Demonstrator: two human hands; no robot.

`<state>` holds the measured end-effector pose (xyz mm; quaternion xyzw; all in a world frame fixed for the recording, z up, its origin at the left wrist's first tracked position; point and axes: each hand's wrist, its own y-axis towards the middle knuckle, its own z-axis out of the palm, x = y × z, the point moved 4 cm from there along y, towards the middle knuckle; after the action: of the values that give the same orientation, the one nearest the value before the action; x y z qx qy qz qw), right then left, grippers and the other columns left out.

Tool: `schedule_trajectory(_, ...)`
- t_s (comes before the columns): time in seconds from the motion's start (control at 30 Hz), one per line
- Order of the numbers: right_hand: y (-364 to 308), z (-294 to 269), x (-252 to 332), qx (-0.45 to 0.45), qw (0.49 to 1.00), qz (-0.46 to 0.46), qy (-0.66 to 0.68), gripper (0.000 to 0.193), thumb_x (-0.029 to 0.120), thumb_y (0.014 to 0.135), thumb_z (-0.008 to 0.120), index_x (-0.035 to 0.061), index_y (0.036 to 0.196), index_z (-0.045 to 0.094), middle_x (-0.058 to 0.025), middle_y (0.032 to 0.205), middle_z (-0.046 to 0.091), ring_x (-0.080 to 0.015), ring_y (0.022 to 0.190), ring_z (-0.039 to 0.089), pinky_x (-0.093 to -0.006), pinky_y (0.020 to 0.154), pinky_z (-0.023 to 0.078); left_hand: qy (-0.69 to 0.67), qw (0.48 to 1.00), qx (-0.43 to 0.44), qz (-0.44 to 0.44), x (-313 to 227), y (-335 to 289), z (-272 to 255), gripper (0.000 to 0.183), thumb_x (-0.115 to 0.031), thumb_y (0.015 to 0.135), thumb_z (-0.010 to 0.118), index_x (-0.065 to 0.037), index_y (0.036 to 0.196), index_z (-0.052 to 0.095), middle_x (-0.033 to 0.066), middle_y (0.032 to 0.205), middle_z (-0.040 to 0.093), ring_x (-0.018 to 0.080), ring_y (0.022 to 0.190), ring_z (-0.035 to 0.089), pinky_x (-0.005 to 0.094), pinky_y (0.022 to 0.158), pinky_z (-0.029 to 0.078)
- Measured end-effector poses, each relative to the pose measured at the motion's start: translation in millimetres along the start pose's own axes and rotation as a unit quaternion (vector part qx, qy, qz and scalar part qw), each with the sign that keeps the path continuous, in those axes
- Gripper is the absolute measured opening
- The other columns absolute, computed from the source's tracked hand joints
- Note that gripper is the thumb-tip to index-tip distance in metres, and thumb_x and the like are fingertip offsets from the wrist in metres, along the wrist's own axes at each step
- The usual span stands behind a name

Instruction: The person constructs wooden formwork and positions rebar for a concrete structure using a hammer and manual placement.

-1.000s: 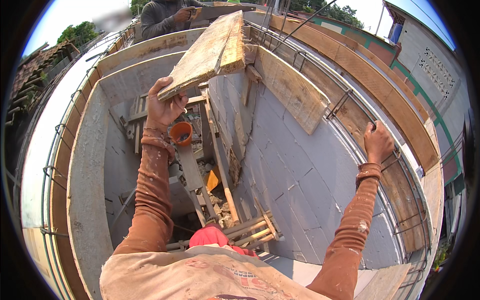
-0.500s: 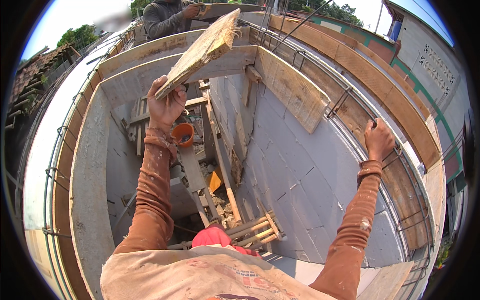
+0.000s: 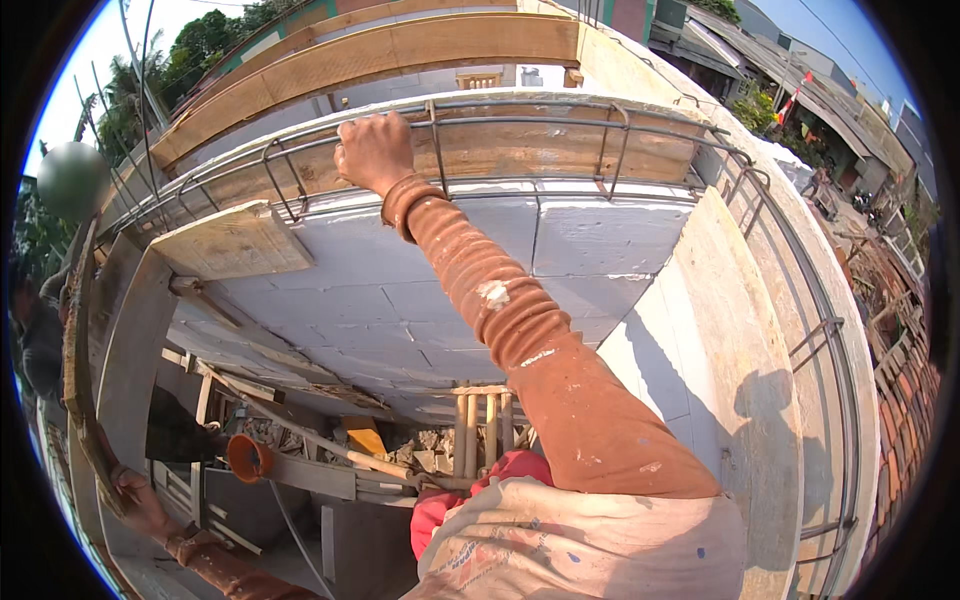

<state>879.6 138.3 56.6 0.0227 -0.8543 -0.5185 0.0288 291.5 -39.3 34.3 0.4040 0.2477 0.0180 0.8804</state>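
Observation:
At the lower left, my left hand (image 3: pixel 143 503) grips the lower end of a rough wooden plank (image 3: pixel 80 370). The plank stands nearly edge-on to me and reaches up the left side of the view. My right arm stretches forward across the middle. The right hand (image 3: pixel 376 150) is closed over the upper bar of a steel rebar cage (image 3: pixel 520 102), which runs along the top of the pale block wall (image 3: pixel 470 235); its fingertips are partly hidden. Behind the cage lies a long brown formwork board (image 3: pixel 560 150).
A short board (image 3: pixel 235 243) is fixed against the wall at the left. Below are an orange bucket (image 3: pixel 249 458), bamboo poles (image 3: pixel 480 435) and rubble. Another rebar cage (image 3: pixel 812 270) follows the right wall. A person (image 3: pixel 42 340) in dark clothes is at the far left.
My view has swung to the right. The plank, raised in front of me before, is now at the far left, still in my left hand. My right hand stays on the rebar.

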Motion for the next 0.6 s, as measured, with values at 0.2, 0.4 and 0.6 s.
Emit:
schedule_trajectory(0.2,1,19,3,0.025,0.999,0.031,-0.014,0.017,0.027,0.079,0.059,0.0132,0.079,0.069,-0.0092,0.08,0.071,-0.0243,0.081,0.066,-0.042,0.084,0.04,0.149,0.967,-0.208,0.016,16,6,-42,0.06,-0.009,0.093,0.048,-0.001,0.145,0.019,0.018,0.146,0.026,0.0189,0.082,0.056,0.0342,0.075,0.051)
schedule_trajectory(0.4,0,25,1,0.021,0.999,0.029,-0.022,0.019,0.028,0.079,0.058,0.0127,0.083,0.069,-0.0092,0.083,0.071,-0.0247,0.084,0.066,-0.0426,0.087,0.039,0.205,0.948,-0.244,0.002,23,9,-42,0.049,-0.012,0.093,0.05,0.002,0.136,0.03,0.0179,0.132,0.04,0.0215,0.082,0.061,0.0344,0.073,0.055)
schedule_trajectory(0.6,0,10,0,-0.018,1.0,0.011,0.0,0.015,0.025,0.075,0.062,0.0126,0.076,0.07,-0.009,0.073,0.07,-0.0244,0.073,0.067,-0.041,0.076,0.044,0.313,0.882,-0.351,0.042,-6,-7,-32,0.041,-0.015,0.093,0.052,0.005,0.127,0.041,0.0179,0.118,0.054,0.0242,0.082,0.066,0.0347,0.07,0.059)
